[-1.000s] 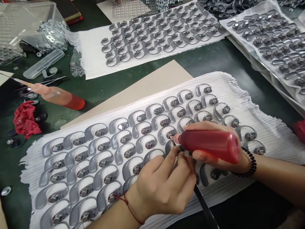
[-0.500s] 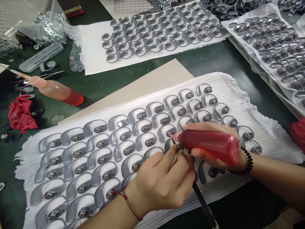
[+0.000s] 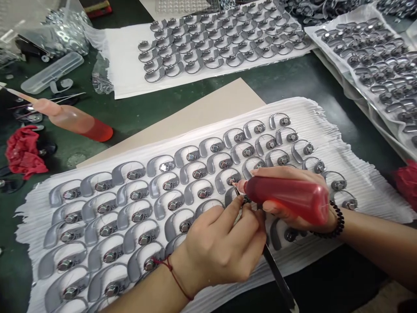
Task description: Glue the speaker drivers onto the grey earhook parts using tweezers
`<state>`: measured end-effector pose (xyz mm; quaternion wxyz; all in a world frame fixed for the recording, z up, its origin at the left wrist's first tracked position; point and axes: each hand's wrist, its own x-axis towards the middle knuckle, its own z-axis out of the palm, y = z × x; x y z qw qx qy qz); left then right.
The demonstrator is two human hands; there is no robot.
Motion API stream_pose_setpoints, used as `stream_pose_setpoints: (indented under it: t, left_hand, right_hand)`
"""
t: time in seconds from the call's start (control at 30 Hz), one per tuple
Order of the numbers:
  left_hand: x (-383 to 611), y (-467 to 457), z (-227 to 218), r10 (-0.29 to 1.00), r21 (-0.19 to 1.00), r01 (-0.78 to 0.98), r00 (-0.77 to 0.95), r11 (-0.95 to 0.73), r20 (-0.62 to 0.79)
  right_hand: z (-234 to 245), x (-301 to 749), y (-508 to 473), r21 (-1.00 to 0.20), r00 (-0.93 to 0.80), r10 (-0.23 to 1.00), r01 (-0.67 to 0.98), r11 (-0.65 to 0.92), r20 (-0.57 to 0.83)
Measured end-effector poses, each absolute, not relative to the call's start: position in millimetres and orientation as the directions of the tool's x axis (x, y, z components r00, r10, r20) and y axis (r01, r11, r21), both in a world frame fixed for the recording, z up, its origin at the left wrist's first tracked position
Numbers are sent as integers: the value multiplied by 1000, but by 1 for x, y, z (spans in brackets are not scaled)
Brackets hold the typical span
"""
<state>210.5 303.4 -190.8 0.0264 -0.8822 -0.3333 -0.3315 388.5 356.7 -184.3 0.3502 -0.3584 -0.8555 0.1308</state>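
My right hand (image 3: 293, 213) is wrapped round a red squeeze bottle (image 3: 286, 198) lying sideways, its thin nozzle pointing left at a grey ear-hook part (image 3: 232, 196). My left hand (image 3: 221, 252) pinches a pair of tweezers (image 3: 278, 278) whose tips meet that same part beside the nozzle. Both hands rest over a white ribbed sheet (image 3: 358, 174) covered with rows of grey ear-hook parts with small round metal discs (image 3: 137, 217).
A second red squeeze bottle (image 3: 71, 119) lies at the left near a red cloth (image 3: 21, 152) and a clear plastic case (image 3: 52, 71). Two more sheets of the same parts lie at the back (image 3: 211, 39) and right (image 3: 374, 61). A beige card (image 3: 208, 108) pokes out under the near sheet.
The view has drifted slightly, so everything sits a little lower-left to upper-left. Both hands keep the same hold at the same part.
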Motion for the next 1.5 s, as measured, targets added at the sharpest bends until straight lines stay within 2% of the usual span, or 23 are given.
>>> stream_pose_setpoints:
  t: [0.63,1.5]
  left_hand:
    - [212,305,-190,590,218,602,532,-768,607]
    - [212,304,-192,597,219,613,522,-759,609]
  right_hand:
    - [-185,389,357,-410,-500,683,554,725,532]
    - [-185,390,357,-450,-519,677,506,735,522]
